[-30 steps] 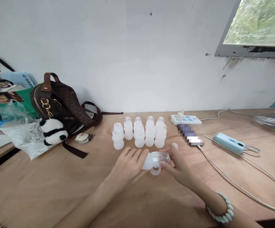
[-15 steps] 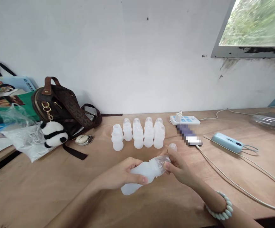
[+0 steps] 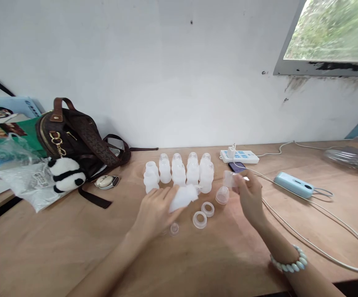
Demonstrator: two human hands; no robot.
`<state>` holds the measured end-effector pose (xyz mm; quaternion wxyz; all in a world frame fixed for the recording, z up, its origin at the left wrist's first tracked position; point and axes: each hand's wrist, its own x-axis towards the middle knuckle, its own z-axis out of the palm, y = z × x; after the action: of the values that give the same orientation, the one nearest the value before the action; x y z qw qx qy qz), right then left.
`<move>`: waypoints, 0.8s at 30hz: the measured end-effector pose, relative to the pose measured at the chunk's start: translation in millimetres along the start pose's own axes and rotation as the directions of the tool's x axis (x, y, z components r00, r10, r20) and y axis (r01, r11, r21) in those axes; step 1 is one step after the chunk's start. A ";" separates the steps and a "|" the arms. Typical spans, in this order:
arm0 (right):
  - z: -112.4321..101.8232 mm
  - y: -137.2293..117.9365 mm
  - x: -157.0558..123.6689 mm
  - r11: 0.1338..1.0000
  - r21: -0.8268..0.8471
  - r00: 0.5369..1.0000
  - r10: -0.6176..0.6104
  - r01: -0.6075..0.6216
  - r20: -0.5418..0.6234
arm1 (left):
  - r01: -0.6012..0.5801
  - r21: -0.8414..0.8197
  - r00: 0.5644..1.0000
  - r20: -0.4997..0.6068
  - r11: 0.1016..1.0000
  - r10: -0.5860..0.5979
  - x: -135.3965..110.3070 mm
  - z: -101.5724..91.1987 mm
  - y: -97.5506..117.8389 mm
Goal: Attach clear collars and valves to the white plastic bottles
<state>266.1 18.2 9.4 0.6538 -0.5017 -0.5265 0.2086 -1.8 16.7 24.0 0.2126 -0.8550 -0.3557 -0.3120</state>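
Observation:
My left hand (image 3: 155,212) is closed round a milky white bottle body (image 3: 183,197), held tilted just above the wooden table (image 3: 58,243). My right hand (image 3: 249,194) pinches a small clear cap (image 3: 230,179) a little above the table, to the right of the bottle. Between my hands lie two clear rings (image 3: 199,219) (image 3: 207,209), a clear dome cap (image 3: 222,194) and a small clear nipple piece (image 3: 174,228). Behind them stands a cluster of several white bottles (image 3: 179,173) with clear caps.
A brown bag (image 3: 73,138) with a panda toy (image 3: 65,174), plastic bags (image 3: 24,177) and an earbud case (image 3: 106,181) sit at the left. A power strip (image 3: 239,156), phone (image 3: 237,166), blue device (image 3: 293,185) and white cables (image 3: 321,247) lie at the right.
The bottle has come apart: my right hand pulled the clear cap off and moved it right and back. The left hand shifted the bottle body back. Rings and small parts now lie on the table.

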 end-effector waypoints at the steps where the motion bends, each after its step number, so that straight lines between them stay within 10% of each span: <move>1: -4.5 -0.6 5.5 0.998 -0.056 0.997 -0.034 0.030 -0.068 | 0.061 -0.008 0.998 0.014 0.998 -0.061 -2.5 -0.1 -6.2; 10: -12.3 4.9 14.0 0.611 -0.743 0.961 -0.131 0.272 0.244 | 0.183 -0.024 0.982 0.058 0.983 -0.181 -17.4 7.0 -25.5; 17: 2.5 -1.3 -6.7 0.811 -0.415 0.892 -0.266 0.413 0.366 | 0.044 -0.040 0.999 0.018 0.998 -0.043 -19.9 10.1 -18.6; 24: 25.4 -9.1 -41.0 0.934 -0.138 0.622 -0.104 0.328 0.776 | -0.154 -0.114 0.988 -0.004 0.981 0.155 -25.0 11.9 -2.5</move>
<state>226.3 -7.3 -3.7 0.3204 -0.3837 -0.8307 0.2451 -13.0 13.4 -1.3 0.1861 -0.8915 -0.2704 -0.3121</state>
